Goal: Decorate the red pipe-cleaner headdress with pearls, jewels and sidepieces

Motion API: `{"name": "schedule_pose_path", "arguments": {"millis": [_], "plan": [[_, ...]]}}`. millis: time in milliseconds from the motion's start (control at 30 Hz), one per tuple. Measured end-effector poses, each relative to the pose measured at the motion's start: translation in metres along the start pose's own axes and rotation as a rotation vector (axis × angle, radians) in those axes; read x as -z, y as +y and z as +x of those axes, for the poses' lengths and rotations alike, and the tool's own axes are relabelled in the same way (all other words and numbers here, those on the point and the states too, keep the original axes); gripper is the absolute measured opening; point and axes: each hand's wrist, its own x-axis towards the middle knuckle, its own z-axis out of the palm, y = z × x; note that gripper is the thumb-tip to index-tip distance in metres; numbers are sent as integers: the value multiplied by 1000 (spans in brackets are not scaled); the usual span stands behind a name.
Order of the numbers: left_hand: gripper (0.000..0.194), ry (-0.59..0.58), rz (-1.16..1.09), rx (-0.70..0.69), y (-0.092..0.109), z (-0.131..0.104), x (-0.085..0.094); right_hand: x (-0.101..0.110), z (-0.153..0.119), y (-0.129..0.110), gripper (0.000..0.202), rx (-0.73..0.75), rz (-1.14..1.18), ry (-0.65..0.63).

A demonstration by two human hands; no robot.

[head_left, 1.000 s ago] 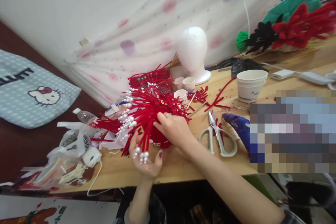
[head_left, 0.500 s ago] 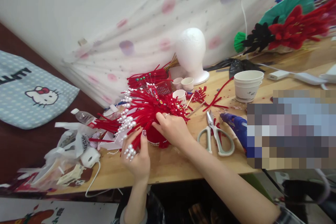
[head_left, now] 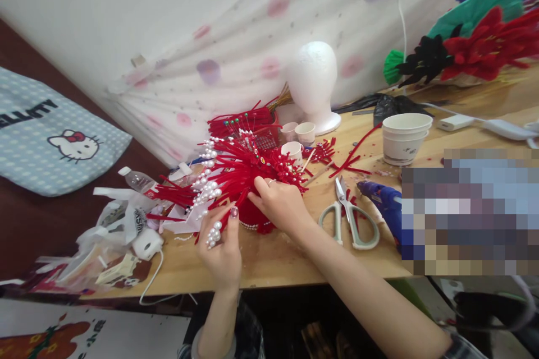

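Red pearl-tipped ornament [head_left: 236,171], a single one, sits at the desk [head_left: 273,269] in front of the person, with both hands on it. The left hand [head_left: 221,252] is closed round one bundle of its strands, a cluster of white pearls [head_left: 214,234] showing at the palm. The right hand [head_left: 280,205] has thumb and fingers drawn in against the ornament's middle; the tips are partly hidden, so I can't tell whether they grip. To its right lie one pair of scissors [head_left: 344,201] and one blue glue gun [head_left: 384,202]. Behind, I count three small cups [head_left: 291,152], one red basket [head_left: 267,139], one white foam head [head_left: 314,78]. Two larger cups [head_left: 405,143], nested together, stand farther right. Off left: one plastic bottle [head_left: 138,179].
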Motion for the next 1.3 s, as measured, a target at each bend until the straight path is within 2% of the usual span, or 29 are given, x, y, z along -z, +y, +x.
{"name": "schedule_pose_path", "arguments": {"millis": [100, 267, 367, 500, 567, 667, 767, 900, 1033, 1133, 1300], "plan": [[10, 3, 10, -4, 1, 2, 1, 1, 0, 0, 23, -8, 4, -10], [10, -4, 109, -109, 9, 7, 4, 4, -1, -1, 21, -13, 18, -24], [14, 26, 154, -125, 8, 7, 4, 7, -2, -1, 20, -10, 24, -37], [15, 13, 145, -131, 4, 7, 3, 16, -16, -2, 15, -19, 127, -59], [12, -13, 147, -170, 4, 8, 4, 25, -28, -3, 19, -34, 277, -18], [11, -54, 147, -214, 6, 10, 6, 42, -45, -8, 22, -28, 586, 159], [12, -98, 131, -218, 8, 10, 9, 51, -47, -12, 24, 65, 633, 197], [12, -132, 116, -217, 6, 9, 13, 45, -38, -14, 16, 162, 630, 153], [13, -184, 93, -237, 5, 10, 16, 39, -34, -12, 13, 174, 788, 176], [11, -209, 106, -263, 9, 12, 17, 36, -36, -14, 16, 185, 819, 180], [8, -216, 167, -312, 16, 13, 16, 24, -37, -30, 17, 59, 904, 312]]}}
